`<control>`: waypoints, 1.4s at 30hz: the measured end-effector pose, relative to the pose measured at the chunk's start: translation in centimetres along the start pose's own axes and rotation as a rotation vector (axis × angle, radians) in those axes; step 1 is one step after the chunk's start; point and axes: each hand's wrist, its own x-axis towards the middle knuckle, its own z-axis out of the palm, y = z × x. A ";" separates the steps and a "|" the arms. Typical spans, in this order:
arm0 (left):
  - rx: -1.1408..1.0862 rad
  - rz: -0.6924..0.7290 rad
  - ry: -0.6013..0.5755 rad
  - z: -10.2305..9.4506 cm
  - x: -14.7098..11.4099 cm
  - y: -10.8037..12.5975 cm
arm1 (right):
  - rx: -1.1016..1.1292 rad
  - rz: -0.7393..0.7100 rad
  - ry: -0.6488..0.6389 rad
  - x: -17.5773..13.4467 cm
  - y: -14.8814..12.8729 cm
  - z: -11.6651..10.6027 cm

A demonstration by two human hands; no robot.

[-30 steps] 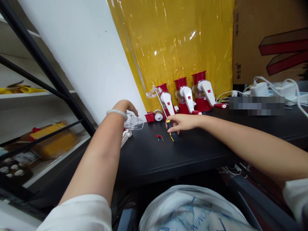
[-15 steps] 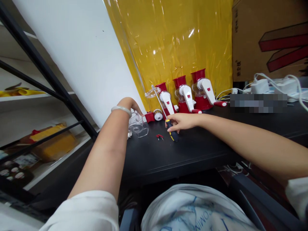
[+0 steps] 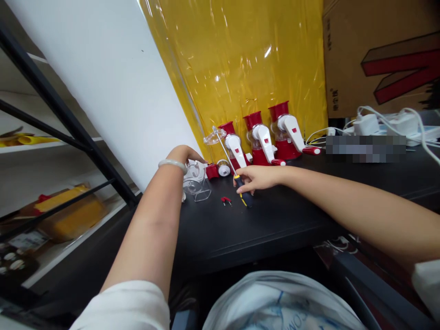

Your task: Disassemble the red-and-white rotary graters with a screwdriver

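My right hand (image 3: 257, 178) is closed round the dark blue and yellow handle of a screwdriver (image 3: 243, 194), its long metal shaft pointing up and away. Below it, a pair of small red-headed pieces with metal shafts (image 3: 226, 200) lies on the black table (image 3: 268, 229). At the far left of the table, my left hand (image 3: 188, 153) reaches over clear plastic parts (image 3: 197, 185). Its fingers are mostly hidden, with one fingertip near a red plastic piece (image 3: 212, 171). A white-faced round part (image 3: 224, 168) sits beside that piece.
Red and white hand-crank rotary graters (image 3: 264, 140) stand in a row along the yellow plastic sheet (image 3: 240, 55). White chargers and cables (image 3: 366, 124) lie at the right, before a cardboard box (image 3: 347, 59). A black-framed shelf (image 3: 51, 91) stands left.
The view has shifted slightly, so the table items sit a little lower and further left. My right hand still grips the screwdriver; my left hand stays by the clear parts.
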 end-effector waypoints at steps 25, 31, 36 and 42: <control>-0.320 0.193 0.471 5.0 0.3 -10.3 | -0.027 0.024 0.000 0.1 0.5 0.2; -0.249 0.120 0.435 6.2 2.5 -11.9 | -0.043 0.031 0.001 0.0 0.3 0.2; -0.138 0.117 0.411 6.7 2.9 -12.5 | -0.031 0.044 -0.001 0.0 0.3 0.2; -0.105 0.095 0.400 6.4 2.8 -13.0 | -0.018 0.039 0.001 0.0 0.5 0.2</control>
